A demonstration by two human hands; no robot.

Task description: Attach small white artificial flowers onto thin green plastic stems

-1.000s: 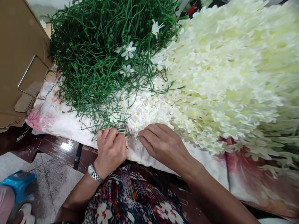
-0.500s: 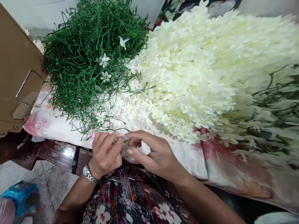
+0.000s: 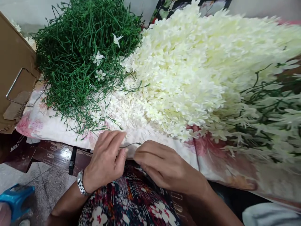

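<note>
Nearest to us is our dark flower-patterned garment (image 3: 128, 196), with a silver watch (image 3: 81, 182) on the left wrist. Just beyond the garment, our left hand (image 3: 107, 160) has its thumb and forefinger tips apart, and a thin dark stem (image 3: 130, 145) runs out from between them; we cannot tell whether the fingers clamp it deeper in. Our right hand (image 3: 164, 166) has its fingers curled together, clamped on the stem's other end, so the stem spans the gap between our two hands. Under and beyond it lies a pink-and-white floral cloth (image 3: 61, 127), over dark wooden furniture (image 3: 55, 157) with a black strap (image 3: 72, 160) at its edge. To the left, lower down, a blue stool (image 3: 17, 199) stands on the speckled floor (image 3: 44, 179). On the cloth, white-petalled green stems (image 3: 265, 116) lie at the right, a big heap of pale blossoms (image 3: 183, 72) fills the middle, and a tangled green pile (image 3: 77, 53) is at the left, touching the heap, beside a cardboard box (image 3: 14, 62). Farthest off is a pale wall (image 3: 35, 11).
</note>
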